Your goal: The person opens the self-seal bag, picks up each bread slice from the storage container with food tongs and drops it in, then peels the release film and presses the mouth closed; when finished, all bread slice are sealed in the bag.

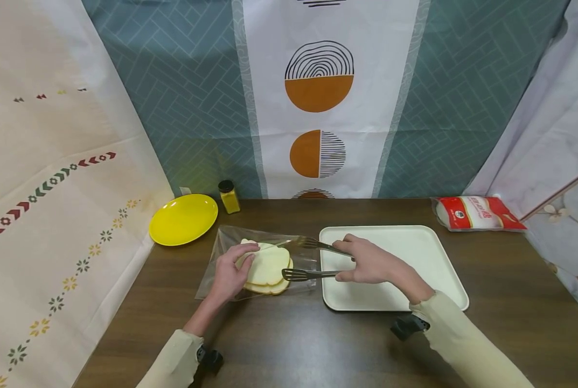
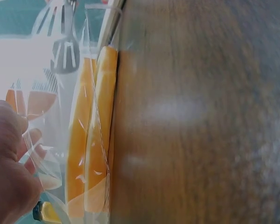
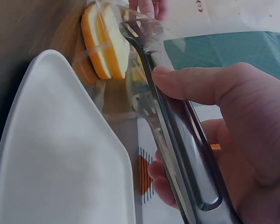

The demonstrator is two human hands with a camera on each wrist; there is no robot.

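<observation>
Slices of bread [image 1: 268, 268] lie stacked inside a clear plastic bag [image 1: 217, 264] on the table. My left hand [image 1: 231, 270] pinches the bag's upper film between thumb and fingers, lifting it above the bread, as the left wrist view also shows. In my right hand [image 1: 370, 262] is a pair of metal tongs [image 3: 177, 126] with slotted ends, thumb on one arm and fingers on the other. The tongs' arms are spread apart and point left at the bag's mouth. Their lower end overlaps the bread's right edge in the head view, with nothing between them.
A white tray [image 1: 395, 296] sits under the right hand. Behind the bag on the left are a yellow plate [image 1: 183, 220] and a small yellow jar with a black lid [image 1: 229, 197]. A red and white packet [image 1: 482, 213] lies at the back right, near the hanging cloth.
</observation>
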